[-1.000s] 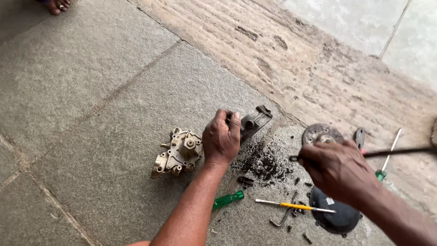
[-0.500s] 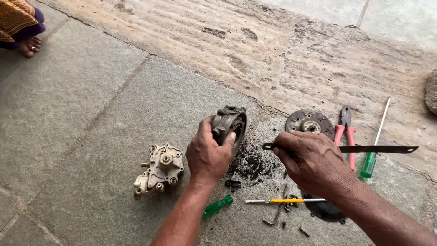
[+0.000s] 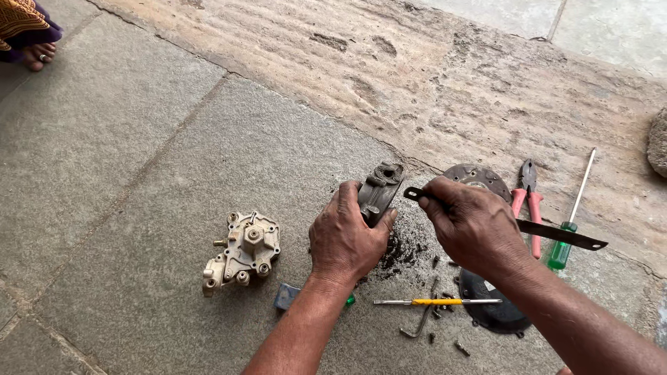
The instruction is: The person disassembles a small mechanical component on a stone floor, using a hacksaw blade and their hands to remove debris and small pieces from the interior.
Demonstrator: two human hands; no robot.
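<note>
Now | left hand point(image 3: 345, 239) fingers clamped on metal housing point(image 3: 379, 189) | right hand point(image 3: 472, 223) fingers clamped on flat blade point(image 3: 556, 235)

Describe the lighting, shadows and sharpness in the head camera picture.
Head view: soft, even daylight on the stone floor, no glare; only faint shadows under the left hand and right hand; the dark metal part, flat blade and yellow-handled screwdriver look sharp; the far corners look slightly softer, with no obvious distortion.
</note>
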